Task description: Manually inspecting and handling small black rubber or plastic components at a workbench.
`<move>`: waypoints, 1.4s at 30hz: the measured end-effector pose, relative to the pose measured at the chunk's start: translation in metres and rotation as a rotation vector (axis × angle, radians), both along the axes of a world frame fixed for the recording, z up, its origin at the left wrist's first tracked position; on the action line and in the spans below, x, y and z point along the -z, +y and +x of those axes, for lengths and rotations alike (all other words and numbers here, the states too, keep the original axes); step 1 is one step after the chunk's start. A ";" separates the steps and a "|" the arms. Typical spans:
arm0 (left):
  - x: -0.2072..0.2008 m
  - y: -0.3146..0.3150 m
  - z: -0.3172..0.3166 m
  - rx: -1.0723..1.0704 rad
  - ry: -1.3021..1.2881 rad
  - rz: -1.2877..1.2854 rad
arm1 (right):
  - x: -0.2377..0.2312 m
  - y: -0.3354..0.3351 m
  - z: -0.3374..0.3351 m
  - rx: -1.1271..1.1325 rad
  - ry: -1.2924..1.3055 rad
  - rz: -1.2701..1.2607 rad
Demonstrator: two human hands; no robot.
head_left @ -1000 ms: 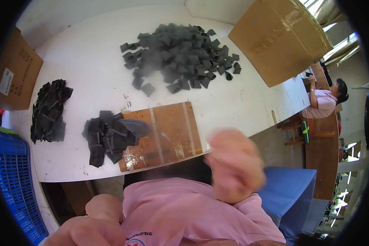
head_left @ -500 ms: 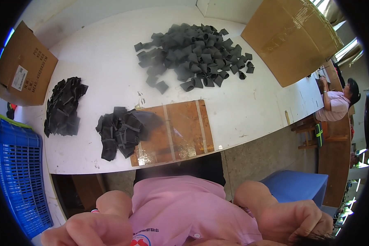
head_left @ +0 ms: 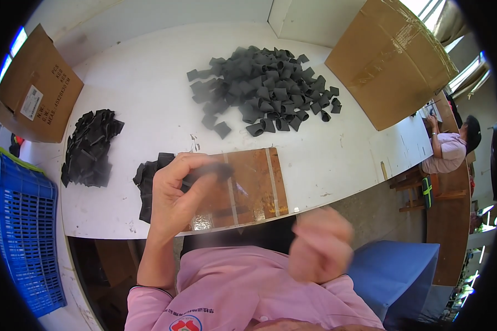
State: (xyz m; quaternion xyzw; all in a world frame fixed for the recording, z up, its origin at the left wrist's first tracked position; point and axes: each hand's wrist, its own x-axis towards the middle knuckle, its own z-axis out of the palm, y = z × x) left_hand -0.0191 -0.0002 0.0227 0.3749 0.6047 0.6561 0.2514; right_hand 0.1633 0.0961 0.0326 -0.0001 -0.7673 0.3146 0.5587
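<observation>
Above the brown board (head_left: 259, 176) on the white table, my left hand (head_left: 174, 190) is closed, thumb and forefinger pinching a dark fabric piece (head_left: 218, 172) that looks blurred. Behind that hand, partly hidden by it, lies a small heap of black fabric pieces (head_left: 146, 185) at the board's left side. My right hand (head_left: 321, 243) hovers off the table's front edge, right of the board; motion smears its fingers, and nothing can be made out in it.
A large pile of dark grey folded loops (head_left: 276, 91) lies at the back. Another black fabric heap (head_left: 91, 149) sits left. Cardboard boxes stand at left (head_left: 38, 94) and right (head_left: 392, 60). A blue crate (head_left: 27, 226) and blue bin (head_left: 392, 270) flank me. Another person (head_left: 447, 149) sits far right.
Both hands have risen from beside my body. The left has reached over the board and taken a dark fabric piece; the right has swung inward toward the table edge.
</observation>
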 end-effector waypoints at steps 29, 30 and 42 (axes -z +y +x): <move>0.079 0.005 0.006 -0.386 0.328 -0.322 | -0.019 0.046 -0.119 -0.047 -0.269 -0.566; 0.090 0.010 0.008 -0.371 0.485 -0.407 | -0.015 0.068 -0.134 -0.060 -0.207 -0.708; 0.138 0.015 -0.003 -0.405 0.849 -0.754 | 0.100 0.024 -0.064 0.017 -0.473 -1.041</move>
